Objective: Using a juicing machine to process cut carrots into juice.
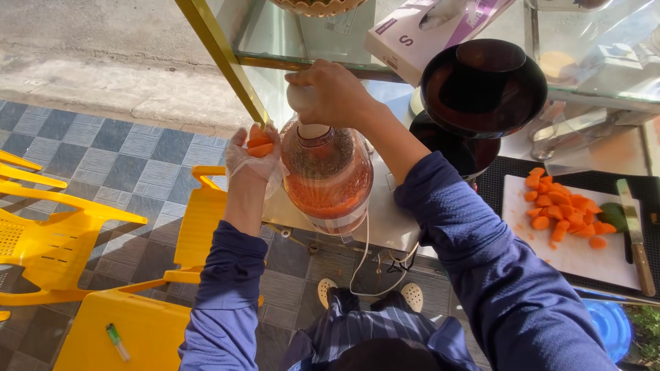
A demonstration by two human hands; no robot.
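A clear-domed juicer (pixel 327 175) full of orange pulp stands at the counter's left end. My right hand (pixel 330 93) grips the white pusher (pixel 300 99) sticking out of its top. My left hand (pixel 253 159), in a thin clear glove, holds a few carrot pieces (pixel 259 145) just left of the juicer's dome. Behind the juicer, at right, lies a white cutting board (pixel 584 257) with a heap of chopped carrot (pixel 564 213) and a knife (pixel 634 233) along its right edge.
Dark bowls (pixel 482 86) are stacked right of the juicer. A box of gloves (pixel 412 34) lies on the glass shelf above. Yellow plastic chairs (pixel 55 233) and a yellow table (pixel 137 330) carrying a lighter (pixel 117 341) stand on the tiled floor at left. A white cord (pixel 363 268) hangs below.
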